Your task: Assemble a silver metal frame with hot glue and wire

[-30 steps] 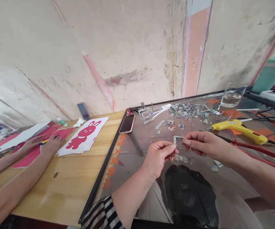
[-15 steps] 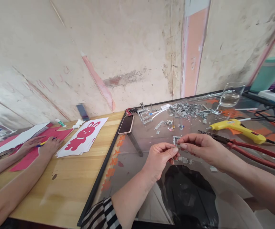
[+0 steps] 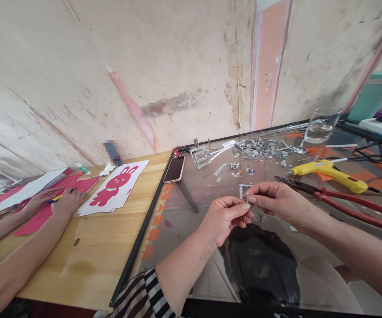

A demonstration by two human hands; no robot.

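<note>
My left hand (image 3: 226, 217) and my right hand (image 3: 273, 198) meet over the glass-topped table (image 3: 184, 234), fingertips touching. Each is closed in a pinch around something small and thin between them, too small to name. Just behind the fingers lies a small silvery frame piece (image 3: 241, 191) on the glass. A heap of grey metal-like bits (image 3: 260, 149) is spread farther back. To the right of my right hand are red-handled pliers (image 3: 323, 193) and, behind them, a yellow glue gun (image 3: 333, 174).
A phone (image 3: 174, 169) lies at the glass's left edge. At the back right are a glass of water (image 3: 320, 127), a green container (image 3: 374, 95) and cables. On the wooden table (image 3: 61, 265), another person's hands rest on red paper beside rabbit prints (image 3: 114, 187).
The view has shifted slightly. My hands remain together, with the right fingertips slightly changed in position around the small thing. The other person's hands look nearly the same.
</note>
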